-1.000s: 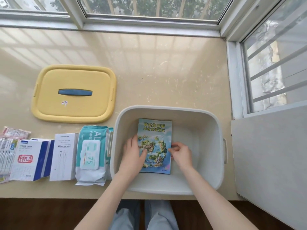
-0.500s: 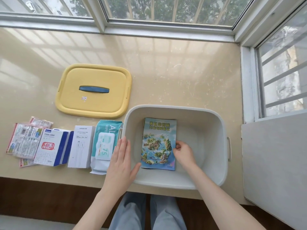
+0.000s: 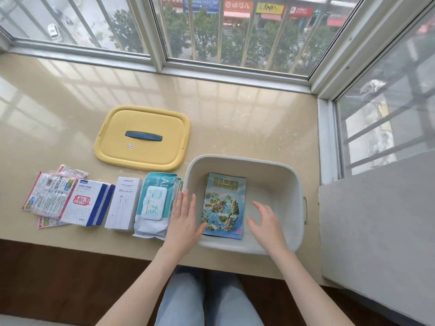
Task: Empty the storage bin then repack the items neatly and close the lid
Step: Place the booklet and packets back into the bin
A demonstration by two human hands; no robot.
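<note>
Two hands held nothing: the left hand (image 3: pixel 184 222) with fingers straight, the right hand (image 3: pixel 266 223) with fingers loosely spread. Between their fingers a booklet (image 3: pixel 224 205) lay flat on the floor of the grey bin (image 3: pixel 273 182). A wipes pack (image 3: pixel 154 203) lay just left of the left fingers; the yellow lid (image 3: pixel 143 137) lay beyond them.

The person is wearing light blue jeans (image 3: pixel 181 300), showing at the bottom centre of the frame. Both forearms (image 3: pixel 141 285) are showing bare from the lower edge up to the left hand (image 3: pixel 186 222) and right hand (image 3: pixel 267 225).
</note>
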